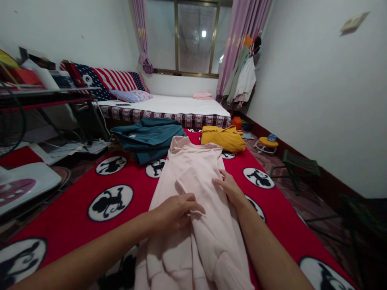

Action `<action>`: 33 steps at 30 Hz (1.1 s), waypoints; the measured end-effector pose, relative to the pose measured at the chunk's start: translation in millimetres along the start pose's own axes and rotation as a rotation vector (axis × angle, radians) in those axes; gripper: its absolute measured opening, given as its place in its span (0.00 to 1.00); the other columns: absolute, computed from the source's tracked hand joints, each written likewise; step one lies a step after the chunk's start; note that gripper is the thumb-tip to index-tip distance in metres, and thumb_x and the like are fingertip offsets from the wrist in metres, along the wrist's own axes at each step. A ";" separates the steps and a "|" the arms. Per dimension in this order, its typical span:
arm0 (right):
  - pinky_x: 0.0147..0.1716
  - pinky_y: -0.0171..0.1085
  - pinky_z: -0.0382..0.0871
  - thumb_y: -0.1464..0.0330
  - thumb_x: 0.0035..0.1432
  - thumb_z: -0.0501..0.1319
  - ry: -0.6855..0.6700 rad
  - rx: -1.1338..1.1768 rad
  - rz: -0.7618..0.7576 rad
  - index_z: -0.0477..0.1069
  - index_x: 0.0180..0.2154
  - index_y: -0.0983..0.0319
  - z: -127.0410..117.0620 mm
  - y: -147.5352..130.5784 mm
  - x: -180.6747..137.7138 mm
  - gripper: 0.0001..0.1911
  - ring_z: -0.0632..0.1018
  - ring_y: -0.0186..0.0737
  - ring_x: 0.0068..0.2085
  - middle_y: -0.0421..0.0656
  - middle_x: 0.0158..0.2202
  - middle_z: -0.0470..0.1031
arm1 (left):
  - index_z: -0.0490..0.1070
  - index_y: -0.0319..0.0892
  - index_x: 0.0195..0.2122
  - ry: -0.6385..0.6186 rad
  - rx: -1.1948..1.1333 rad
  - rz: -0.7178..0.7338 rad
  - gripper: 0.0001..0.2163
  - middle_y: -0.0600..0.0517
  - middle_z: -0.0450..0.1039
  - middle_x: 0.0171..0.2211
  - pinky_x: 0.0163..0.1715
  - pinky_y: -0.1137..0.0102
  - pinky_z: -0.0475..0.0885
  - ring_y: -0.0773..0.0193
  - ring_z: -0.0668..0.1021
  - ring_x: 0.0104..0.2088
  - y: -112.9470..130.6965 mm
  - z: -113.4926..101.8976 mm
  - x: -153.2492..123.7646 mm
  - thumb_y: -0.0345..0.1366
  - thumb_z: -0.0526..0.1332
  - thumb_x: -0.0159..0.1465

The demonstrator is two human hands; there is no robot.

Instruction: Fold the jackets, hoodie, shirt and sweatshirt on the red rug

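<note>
A pale pink long-sleeved top (198,169) lies lengthwise in front of me, its collar at the far end and one side folded inward over the body. My left hand (181,209) is closed on the edge of the folded-over cloth near the middle, fingers bent in a pinch. Against the top's right side rests my right hand (231,188), its fingers apart and touching the fabric. Beyond the collar, a teal garment (151,137) lies loosely on the left, and a folded yellow garment (223,137) sits on the right.
Beneath the clothes spreads a red blanket (72,217) with round monkey prints. A bed (169,105) stands at the back under the window. To the left is a cluttered desk (45,94); on the right are a yellow round stool (267,141) and a green folding stool (300,163).
</note>
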State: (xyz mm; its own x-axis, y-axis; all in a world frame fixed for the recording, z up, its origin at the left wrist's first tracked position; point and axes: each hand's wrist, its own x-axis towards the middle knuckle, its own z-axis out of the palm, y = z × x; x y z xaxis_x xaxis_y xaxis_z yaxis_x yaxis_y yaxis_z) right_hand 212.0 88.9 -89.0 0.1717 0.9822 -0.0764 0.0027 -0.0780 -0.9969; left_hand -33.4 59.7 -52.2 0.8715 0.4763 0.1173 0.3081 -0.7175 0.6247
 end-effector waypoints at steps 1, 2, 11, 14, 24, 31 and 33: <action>0.33 0.39 0.73 0.66 0.38 0.67 0.031 -0.003 0.006 0.67 0.50 0.63 0.9 0.8 0.1 0.32 0.80 0.45 0.36 0.46 0.38 0.79 | 0.77 0.46 0.44 0.004 -0.032 -0.002 0.20 0.52 0.69 0.36 0.33 0.76 0.67 0.68 0.72 0.33 -1.7 -5.1 -0.2 0.20 0.57 0.54; 0.32 0.38 0.73 0.68 0.38 0.66 0.061 -0.004 0.011 0.67 0.49 0.63 1.7 1.6 0.4 0.32 0.79 0.44 0.34 0.45 0.37 0.79 | 0.78 0.44 0.38 0.015 -0.071 -0.005 0.17 0.53 0.68 0.33 0.30 0.77 0.65 0.70 0.71 0.31 -3.3 -12.0 -1.5 0.19 0.57 0.54; 0.27 0.36 0.70 0.68 0.37 0.65 0.139 -0.008 -0.016 0.70 0.46 0.63 8.7 6.0 3.3 0.29 0.79 0.42 0.30 0.44 0.32 0.80 | 0.75 0.40 0.22 -0.230 0.018 -0.298 0.13 0.54 0.73 0.23 0.25 0.78 0.63 0.70 0.72 0.24 -15.7 -65.2 -31.4 0.20 0.53 0.47; 0.29 0.37 0.71 0.68 0.38 0.65 0.142 -0.006 -0.039 0.72 0.42 0.63 10.3 7.7 4.6 0.24 0.79 0.44 0.31 0.44 0.33 0.80 | 0.77 0.40 0.28 0.028 0.085 -0.282 0.13 0.52 0.76 0.27 0.31 0.76 0.68 0.67 0.75 0.29 -11.1 -56.7 -11.7 0.22 0.54 0.52; 0.30 0.36 0.70 0.68 0.40 0.63 0.160 -0.075 -0.071 0.73 0.36 0.62 7.3 12.1 4.1 0.16 0.78 0.43 0.32 0.43 0.32 0.80 | 0.60 0.45 0.64 0.202 0.375 -0.270 0.31 0.40 0.50 0.68 0.64 0.50 0.50 0.45 0.54 0.67 -51.1 11.0 58.6 0.52 0.59 0.62; 0.28 0.37 0.68 0.54 0.42 0.66 0.203 -0.071 -0.027 0.74 0.30 0.64 4.3 2.5 39.7 0.20 0.77 0.44 0.31 0.44 0.28 0.78 | 0.62 0.53 0.63 0.274 0.417 -0.201 0.26 0.43 0.48 0.69 0.64 0.47 0.48 0.46 0.51 0.68 -60.1 23.6 53.8 0.53 0.55 0.64; 0.30 0.37 0.69 0.56 0.41 0.67 0.259 -0.086 -0.048 0.75 0.36 0.63 4.4 -5.7 59.9 0.22 0.77 0.44 0.35 0.44 0.34 0.79 | 0.62 0.56 0.62 0.263 0.404 -0.177 0.25 0.44 0.47 0.69 0.63 0.46 0.48 0.44 0.50 0.68 -59.6 22.6 53.1 0.53 0.55 0.64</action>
State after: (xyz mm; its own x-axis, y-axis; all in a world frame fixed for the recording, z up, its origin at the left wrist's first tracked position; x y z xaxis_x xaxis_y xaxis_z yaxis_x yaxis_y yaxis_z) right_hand 218.0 148.9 -87.9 0.4159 0.9093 -0.0115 0.0985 -0.0576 -0.9935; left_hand 3.1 116.3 -100.6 0.6828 0.6830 0.2593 0.6106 -0.7284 0.3109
